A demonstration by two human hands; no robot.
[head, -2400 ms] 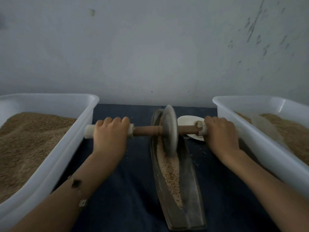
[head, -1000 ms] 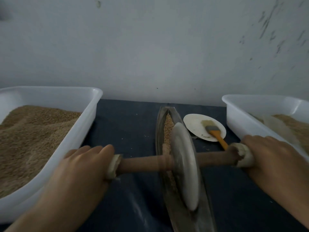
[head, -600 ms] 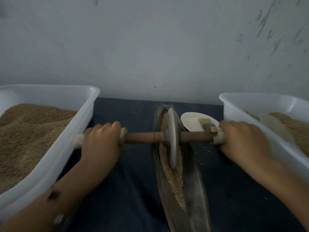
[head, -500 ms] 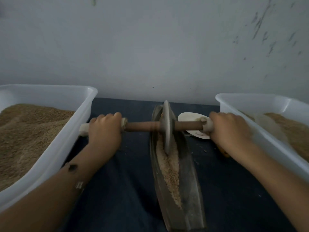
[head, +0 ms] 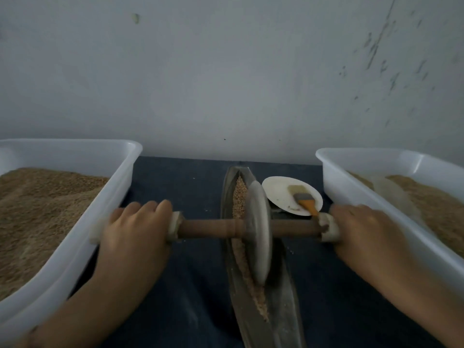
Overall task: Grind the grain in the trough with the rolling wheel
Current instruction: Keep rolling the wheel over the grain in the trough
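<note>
Grain [head: 238, 197] lies in a thin strip along the trough [head: 283, 310], which runs 12-to-6 at centre of the dark blue cloth [head: 195, 187]. Rolling wheel [head: 258, 234] stands on edge in the trough approx mid-length, w/ grain showing at its 12 and 6 sides. Wooden axle [head: 211, 228] goes thru the wheel, 9 to 3. Left hand [head: 136, 234] is curled over the axle's 9 o'clock end, gripping it; right hand [head: 361, 234] grips the 3 o'clock end the same way. White tub [head: 105, 209] of grain sits at 9, second tub [head: 356, 197] at 3. Small white plate [head: 278, 194] at approx 1 o'clock of the wheel, just beside the trough, w/ an orange-handled brush [head: 305, 200] lying on it.
</note>
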